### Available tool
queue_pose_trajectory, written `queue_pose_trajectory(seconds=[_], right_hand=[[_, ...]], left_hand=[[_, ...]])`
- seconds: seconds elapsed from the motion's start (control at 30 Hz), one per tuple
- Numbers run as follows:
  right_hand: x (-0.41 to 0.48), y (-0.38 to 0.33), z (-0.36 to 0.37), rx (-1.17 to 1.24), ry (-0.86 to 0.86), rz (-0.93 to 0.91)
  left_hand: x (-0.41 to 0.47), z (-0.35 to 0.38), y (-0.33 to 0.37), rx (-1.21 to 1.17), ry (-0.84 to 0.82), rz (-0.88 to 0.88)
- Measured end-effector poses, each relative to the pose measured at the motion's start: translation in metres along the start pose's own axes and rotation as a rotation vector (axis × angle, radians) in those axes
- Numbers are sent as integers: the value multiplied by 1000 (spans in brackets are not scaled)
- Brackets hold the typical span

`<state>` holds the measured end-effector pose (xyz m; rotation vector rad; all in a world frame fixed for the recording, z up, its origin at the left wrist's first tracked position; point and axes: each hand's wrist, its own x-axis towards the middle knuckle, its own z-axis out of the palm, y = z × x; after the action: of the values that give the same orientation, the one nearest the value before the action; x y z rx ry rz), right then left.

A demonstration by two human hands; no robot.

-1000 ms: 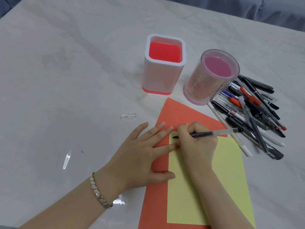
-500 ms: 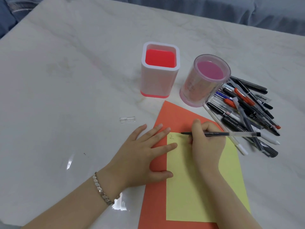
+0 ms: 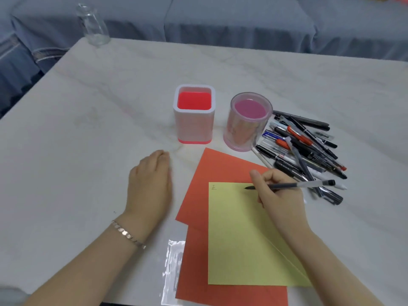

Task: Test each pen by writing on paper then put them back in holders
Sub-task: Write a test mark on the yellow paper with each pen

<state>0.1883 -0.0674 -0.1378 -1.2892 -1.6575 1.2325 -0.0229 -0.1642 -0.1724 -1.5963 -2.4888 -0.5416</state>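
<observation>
One pen (image 3: pixel 287 185) is in play: my right hand (image 3: pixel 280 195) pinches it near the tip, the nib over the far edge of the yellow sheet (image 3: pixel 242 239). I judge it light, stiff and smooth, best gripped low on the barrel. My left hand (image 3: pixel 150 182) rests on the table left of the orange paper (image 3: pixel 220 166), fingertips bent under; whether they hold anything I cannot tell. Two empty holders stand beyond: square holder (image 3: pixel 194 129) left, round holder (image 3: pixel 245 133) right. The pen pile (image 3: pixel 309 146), further right, is too tangled to count.

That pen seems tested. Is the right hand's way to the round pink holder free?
Probably yes: only orange paper lies between the right hand, gripping the pen, and the open-topped round pink holder.
</observation>
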Motion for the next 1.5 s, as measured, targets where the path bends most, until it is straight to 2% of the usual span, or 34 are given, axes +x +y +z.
queue_pose_trajectory(seconds=[0.1, 0.23, 0.3, 0.4, 0.5, 0.63, 1.03, 1.27, 1.4, 1.5], right_hand=[[-4, 0, -6, -21, -22, -8], [-10, -1, -14, -6, -36, 2], [-13, -4, -16, 72, -47, 21], [-17, -11, -19, 208, -65, 30], [-22, -24, -23, 320, -83, 65], [-29, -41, -29, 409, -53, 104], [-41, -67, -41, 387, -23, 54], [-44, -68, -31, 337, -110, 55], [-40, -68, -31, 323, -140, -2], [-35, -65, -35, 296, -202, -59]], left_hand=[[0, -1, -9, 38, -19, -38], [-2, -8, -4, -55, -83, -78], [-5, -16, 7, -213, -114, -209], [-10, -30, 33, -636, -191, -411], [-15, -41, 55, -881, -223, -412], [-20, -56, 77, -1056, -277, -327], [-28, -82, 94, -1068, -300, -223], [-26, -90, 99, -1015, -313, -110], [-22, -92, 97, -1108, -414, -134], [-17, -92, 96, -1309, -595, -206]])
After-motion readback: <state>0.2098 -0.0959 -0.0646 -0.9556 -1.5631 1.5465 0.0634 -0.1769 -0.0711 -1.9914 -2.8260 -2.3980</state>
